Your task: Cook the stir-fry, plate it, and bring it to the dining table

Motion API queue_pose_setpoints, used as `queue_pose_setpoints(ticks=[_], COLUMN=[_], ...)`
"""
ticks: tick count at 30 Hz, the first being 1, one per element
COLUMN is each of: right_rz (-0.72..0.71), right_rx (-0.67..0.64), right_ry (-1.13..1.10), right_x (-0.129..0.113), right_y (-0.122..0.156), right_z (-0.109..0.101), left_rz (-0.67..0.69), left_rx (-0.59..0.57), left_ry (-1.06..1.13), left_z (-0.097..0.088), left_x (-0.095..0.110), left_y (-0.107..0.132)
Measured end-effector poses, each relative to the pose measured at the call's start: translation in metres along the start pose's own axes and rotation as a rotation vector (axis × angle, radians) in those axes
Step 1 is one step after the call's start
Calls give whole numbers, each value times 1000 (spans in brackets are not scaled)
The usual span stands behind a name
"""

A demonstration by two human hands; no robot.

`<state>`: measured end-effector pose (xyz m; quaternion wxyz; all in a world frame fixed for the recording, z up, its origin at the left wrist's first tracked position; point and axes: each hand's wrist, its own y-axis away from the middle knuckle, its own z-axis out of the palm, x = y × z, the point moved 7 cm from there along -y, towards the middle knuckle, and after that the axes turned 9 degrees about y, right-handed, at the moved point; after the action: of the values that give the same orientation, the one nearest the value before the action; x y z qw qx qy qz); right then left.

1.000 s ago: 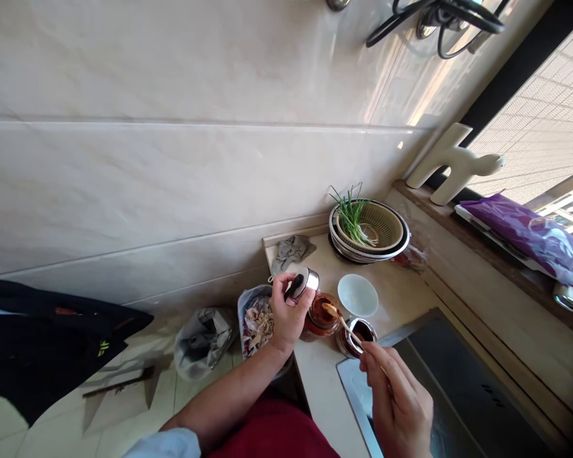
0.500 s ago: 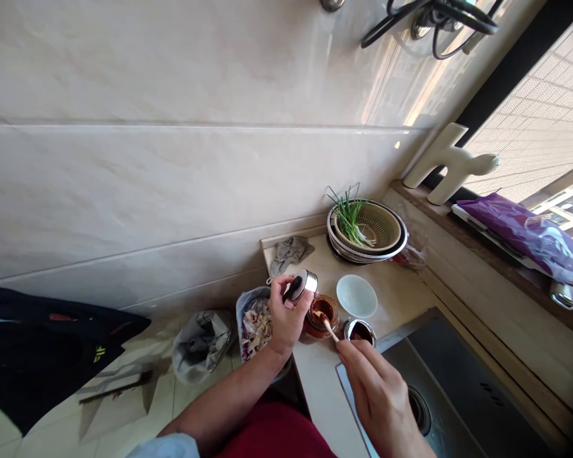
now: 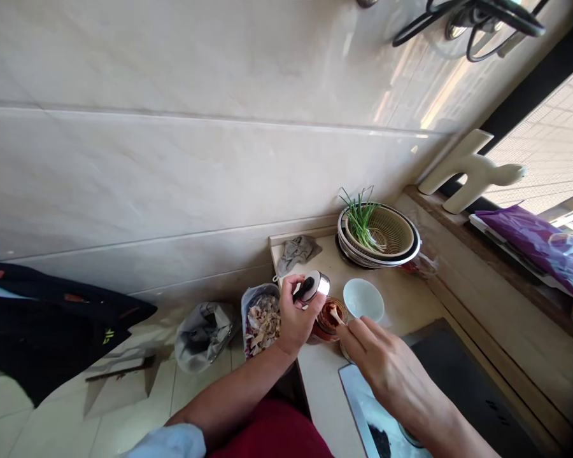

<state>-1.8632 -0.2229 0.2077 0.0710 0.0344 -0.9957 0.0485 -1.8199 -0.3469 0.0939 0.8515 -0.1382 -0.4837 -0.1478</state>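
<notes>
My left hand (image 3: 297,318) is closed on a round, silver-sided jar lid (image 3: 318,287) with a black part on its face. Just below the lid stands a glass jar (image 3: 325,331) of red-brown sauce. My right hand (image 3: 382,359) pinches a small pale spoon (image 3: 337,315), its tip inside the jar mouth and marked with sauce. A pale, shallow bowl (image 3: 363,299) sits on the counter behind the jar. Most of a second jar (image 3: 346,353) is hidden by my right hand.
Green onions (image 3: 361,222) lie in a strainer (image 3: 391,230) in stacked basins. Grey cloth (image 3: 298,251) lies by the wall. Left of the counter are a bin of peelings (image 3: 262,321) and a lined bin (image 3: 205,337). A sink with a dark cover (image 3: 458,375) is at right.
The view has shifted, so the counter things appear farther right. My right hand has brought the spoon upright in the jar and now covers most of the second jar.
</notes>
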Motion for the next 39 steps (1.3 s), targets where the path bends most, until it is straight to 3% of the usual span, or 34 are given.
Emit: queue_pose_setpoints(ticks=[5,8,12,16,19,23,27,34,39], right_rz=[-33,4,226,505,602,554,472,554,451], right_rx=[84,82,146,170,198,241,168,161,77], right_ry=[273,194,-18,-173,-245,-400,-551,-434,-526], right_x=[-13,-11,8,20,19,16,26,43,35], right_y=[-17,-17,-5,11,16,18,25,20,11], right_z=[-4,-11,-18,4,21,23,14,14,21], left_rz=[27,25,8,28,-3,0,5,13,25], left_rx=[-16,-17,-14,8,-8,-27,-32,-43,-44], left_ry=[-20,-14,-1,-63,-67,-29,-24,-30,-59], left_z=[1,0,-2,-5,-5,-4,-3,-1,0], left_x=[3,3,1,1,-4,-7,-6,-4,-1], left_y=[0,0,0,-1,-1,-2,-2,-2,-2])
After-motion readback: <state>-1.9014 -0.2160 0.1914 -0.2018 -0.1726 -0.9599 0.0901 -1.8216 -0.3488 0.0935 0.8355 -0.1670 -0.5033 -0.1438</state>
